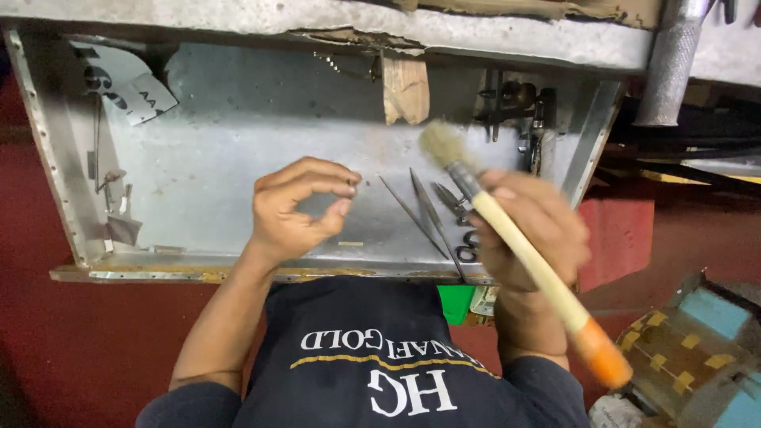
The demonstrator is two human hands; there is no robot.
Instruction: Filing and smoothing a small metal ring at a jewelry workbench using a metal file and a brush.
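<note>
**Small part pinched over the tray while a brush stood ready**

The left hand (297, 210) hovered above the shallow metal tray (230, 158), thumb and forefinger pressed together on a tiny metal part (353, 187), too small to identify. The other fingers curled clear, which left the part exposed on its right side, the side facing the brush. Holding it over the tray looked sensible: anything dropped or swept off would land on the sheet metal rather than the red floor (95, 341) beyond the tray's near edge.

The right hand (527, 230) was wrapped shut around the pale wooden handle of a round bristle brush (507, 238), gripping close to the ferrule. The bristle head (441, 144) pointed up and left, toward the middle of the tray and near the pinched part but not touching it; the orange handle end (606, 361) stuck out past the tray's near edge. A grip that far forward would give fine control of the tip.

Inside the tray, to the right of the left hand, lay tweezers (416, 214) and scissors (464, 238), partly hidden by the right hand, within easy reach. A small brass-coloured piece (349, 243) rested on the tray floor below the left hand. A wooden block (405, 89) sat at the tray's far edge, and a scrap of paper (131, 87) lay in its far left corner. The tray appeared to hang from a worn bench (476, 36).
</note>
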